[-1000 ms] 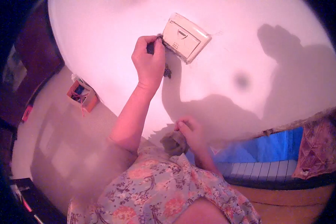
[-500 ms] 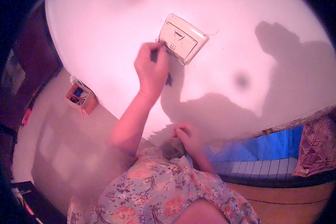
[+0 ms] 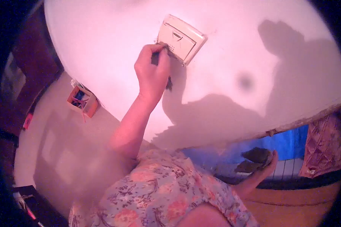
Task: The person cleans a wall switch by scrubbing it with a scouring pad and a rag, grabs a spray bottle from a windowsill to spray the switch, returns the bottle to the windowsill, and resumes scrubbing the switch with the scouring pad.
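Observation:
My left hand (image 3: 150,72) is closed in a pinch at the lower left edge of a cream switch plate (image 3: 182,39) on the pale wall (image 3: 223,72). Something dark shows between its fingertips and through the gap of the fingers; it is too small to make out. A jagged dark bit (image 3: 169,83) shows just below that hand. At the lower right my right hand (image 3: 264,170) is seen edge-on with its fingers stretched out. Dark shapes beside it, over the blue surface (image 3: 291,142), look like its shadow; nothing held can be made out.
A small open box (image 3: 90,108) with thin items stands at the left. A quilted pinkish cloth (image 3: 324,145) hangs at the right, above wood (image 3: 291,206). The wall's rough lower edge (image 3: 271,132) runs across the right side. Shadows fall on the wall.
My right hand has moved from near the body to the lower right, and its fingers have opened. My left hand stays by the plate; the view has shifted slightly.

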`<move>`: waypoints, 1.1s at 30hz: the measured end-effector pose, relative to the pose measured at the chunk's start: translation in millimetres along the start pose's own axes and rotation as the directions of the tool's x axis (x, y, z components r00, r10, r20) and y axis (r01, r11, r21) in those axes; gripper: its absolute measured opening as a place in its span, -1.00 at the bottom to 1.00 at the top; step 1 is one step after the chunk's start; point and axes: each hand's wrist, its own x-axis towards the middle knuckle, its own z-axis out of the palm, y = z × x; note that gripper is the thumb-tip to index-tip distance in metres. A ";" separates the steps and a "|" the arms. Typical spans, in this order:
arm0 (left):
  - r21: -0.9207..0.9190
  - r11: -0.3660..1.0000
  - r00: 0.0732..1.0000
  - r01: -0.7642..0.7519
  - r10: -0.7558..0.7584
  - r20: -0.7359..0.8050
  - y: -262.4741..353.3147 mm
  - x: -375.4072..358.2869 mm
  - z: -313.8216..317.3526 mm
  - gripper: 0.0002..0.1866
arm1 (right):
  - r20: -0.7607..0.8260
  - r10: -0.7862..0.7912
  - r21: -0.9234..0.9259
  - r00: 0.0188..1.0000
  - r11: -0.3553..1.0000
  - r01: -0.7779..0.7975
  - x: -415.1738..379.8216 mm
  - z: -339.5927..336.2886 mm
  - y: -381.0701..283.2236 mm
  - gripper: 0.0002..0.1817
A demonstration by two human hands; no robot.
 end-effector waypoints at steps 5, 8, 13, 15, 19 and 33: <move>0.074 0.996 0.999 0.043 -0.045 0.028 12.4 -6.6 -0.6 -0.90 | 0.136 -0.085 0.011 0.987 0.996 0.084 21.6 8.5 18.2 -0.70; 0.000 0.995 0.991 0.104 -0.104 0.083 14.8 -13.3 -4.1 -0.89 | 0.131 -0.231 -0.165 0.964 0.954 0.251 12.1 28.5 18.3 -0.72; -0.048 0.979 0.980 0.198 -0.198 0.013 11.3 6.6 -9.6 -0.87 | 0.150 -0.163 -0.040 0.975 0.985 0.170 -12.8 67.1 2.1 -0.67; 0.022 0.986 0.985 0.164 -0.165 0.049 18.3 -1.2 -11.3 -0.86 | 0.186 -0.240 -0.116 0.953 0.958 0.264 -1.3 59.2 21.9 -0.65; -0.038 0.988 0.985 0.148 -0.144 0.100 10.0 -11.2 -13.0 -0.87 | 0.120 -0.244 -0.044 0.962 0.967 0.251 -16.3 76.2 18.9 -0.61; -0.003 0.979 0.978 0.204 -0.204 0.049 0.3 12.4 -17.5 -0.89 | 0.103 -0.139 0.008 0.985 0.990 0.139 -4.0 68.8 45.9 -0.56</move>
